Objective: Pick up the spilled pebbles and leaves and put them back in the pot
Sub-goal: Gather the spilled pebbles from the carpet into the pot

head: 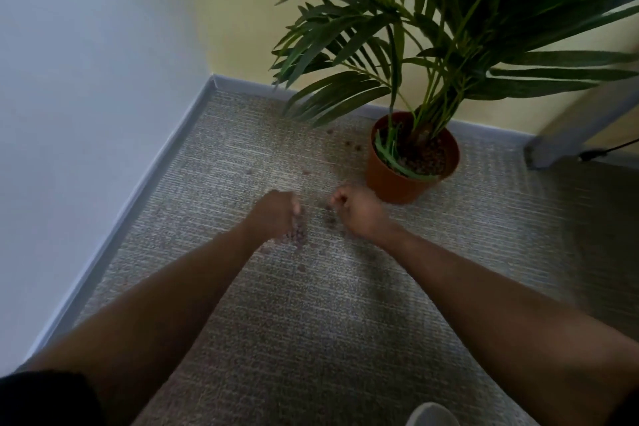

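Observation:
Small brown pebbles [298, 236] lie scattered on the grey carpet, most of them in a cluster between my hands. Others lie further back [352, 146]. My left hand [276, 214] reaches down with blurred fingers that touch the cluster. My right hand [358, 210] has its fingers curled tight, with a dark pebble at the fingertips. What else is in its palm is hidden. The orange pot [387, 181] stands just right of my right hand. It holds a palm plant, pebbles and loose green leaves [397, 162] lying across the fill.
The pot stands near a room corner with a grey skirting board [145, 183] along the left and back walls. Palm fronds [345, 93] hang low over the back of the carpet. A grey furniture leg [567, 138] and a black cable stand at the right.

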